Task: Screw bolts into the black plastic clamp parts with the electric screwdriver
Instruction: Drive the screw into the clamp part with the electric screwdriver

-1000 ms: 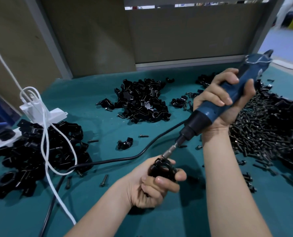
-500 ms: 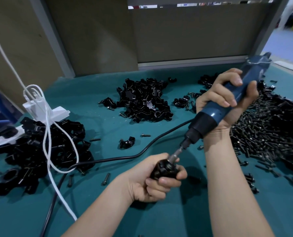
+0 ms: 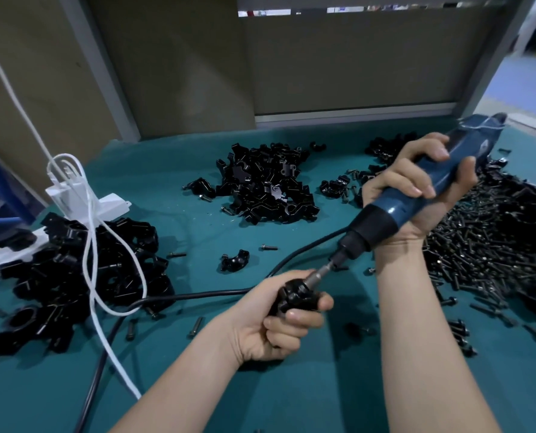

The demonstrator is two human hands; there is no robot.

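Far L: white cable [image 3: 131, 381] drops from upper L, loops over a white plug block [image 3: 110, 204] and runs across the L pile of clamp parts [image 3: 57, 276] on the teal worktop [image 3: 291, 392]. Black cord [image 3: 197, 295] comes up from the bottom edge, passes that pile, then curves up-R toward the tool; its end is hidden behind tool + my wrist. Loose bolts [image 3: 197, 326] lie near the cord.

Centre back: mid pile of clamp parts [image 3: 266, 189]. In front of it is one lone clamp part [image 3: 234, 260] w/ a single bolt [image 3: 269, 247] just beside, not touching.

Front centre: my L hand [image 3: 276, 326] has its fingers curled tight round the held clamp part [image 3: 294, 296], which is up off the worktop. The bit [image 3: 318, 274] of the electric screwdriver [image 3: 394, 210] sits on top of that part, tool body tilted up to the R. Can't see the bolt under the bit.

My R hand [image 3: 429, 220] wraps the blue grip, fingers over the top, palm under.

Far R: bolt heap [image 3: 479, 254], big, w/ more black parts [image 3: 529, 210] behind/on it. Strays spill to the front R of the worktop.
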